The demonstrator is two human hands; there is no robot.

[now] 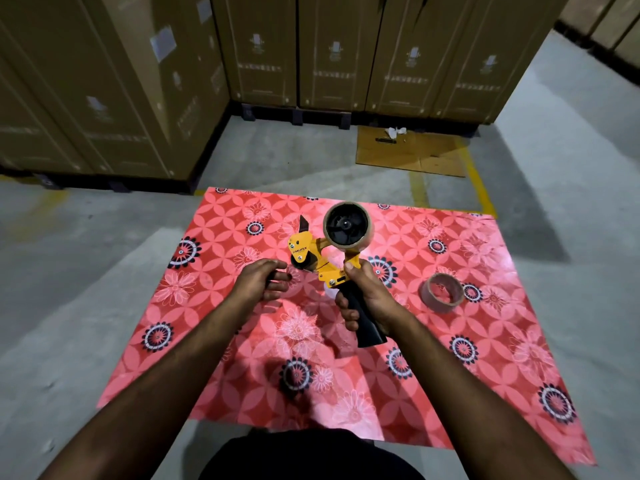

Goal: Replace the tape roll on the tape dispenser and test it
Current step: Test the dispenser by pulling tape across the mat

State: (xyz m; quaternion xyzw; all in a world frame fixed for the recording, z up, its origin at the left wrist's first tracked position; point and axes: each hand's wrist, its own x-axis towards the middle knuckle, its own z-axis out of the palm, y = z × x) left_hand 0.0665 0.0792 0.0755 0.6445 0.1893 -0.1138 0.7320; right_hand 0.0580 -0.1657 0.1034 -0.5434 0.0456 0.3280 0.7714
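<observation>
So, containers first: tall cardboard boxes stand in rows along the far wall and down the far left, all shut, contents not visible. A flattened sheet of cardboard lies on the concrete floor just in front of the far row, with a small white scrap on its far edge.

Your right hand is wrapped around the black handle of the tape dispenser, fingers curled round the front of the grip, thumb up against the yellow frame. You hold the dispenser above the red flowered mat, handle pointing near, the head tilted far and left. The tape roll sits on the black hub at the far end of the dispenser, its open side facing you. The dark blade guard sticks up at the far-left tip of the yellow frame.

Your left hand grasps nothing: fingers loosely bent, fingertips pointing right toward the dispenser's roller, close to it; touching or not, can't tell. It hovers left of the dispenser and slightly nearer than the roll.

An empty cardboard core lies on the mat to the right of your right hand, apart from it, tipped partly on its side.
</observation>
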